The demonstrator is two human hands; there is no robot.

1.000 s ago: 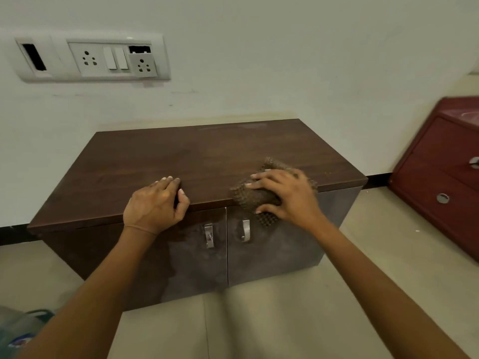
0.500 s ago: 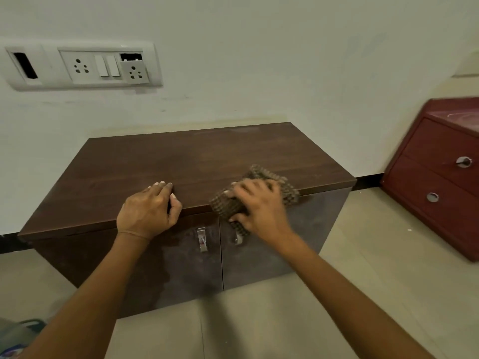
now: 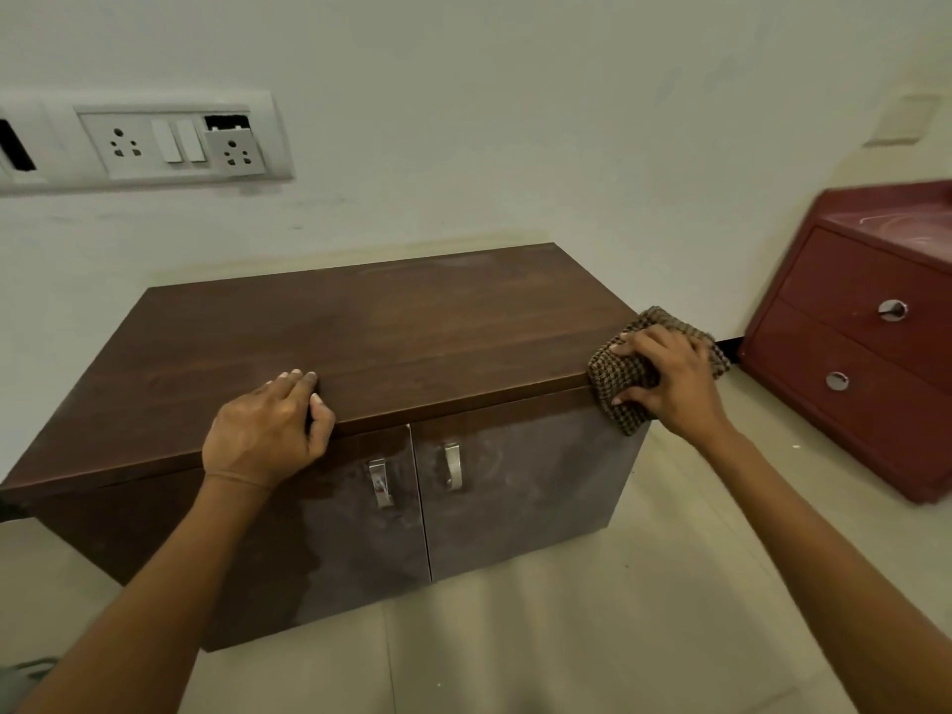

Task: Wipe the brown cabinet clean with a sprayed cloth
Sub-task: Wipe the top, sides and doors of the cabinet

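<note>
Our right hand (image 3: 669, 378) curls around the bunched checked cloth (image 3: 613, 391), pressing it on the brown cabinet's (image 3: 386, 327) front right corner. From there the long top stretches toward nine o'clock. Our left hand (image 3: 262, 435) rests on the front edge, holding nothing.

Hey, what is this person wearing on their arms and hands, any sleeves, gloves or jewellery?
Both forearms are bare as far as the picture shows, with no sleeves and no gloves. The left hand has a thin, thread-like band round its wrist. The right hand shows no ring, watch or band on the parts in view.
</note>
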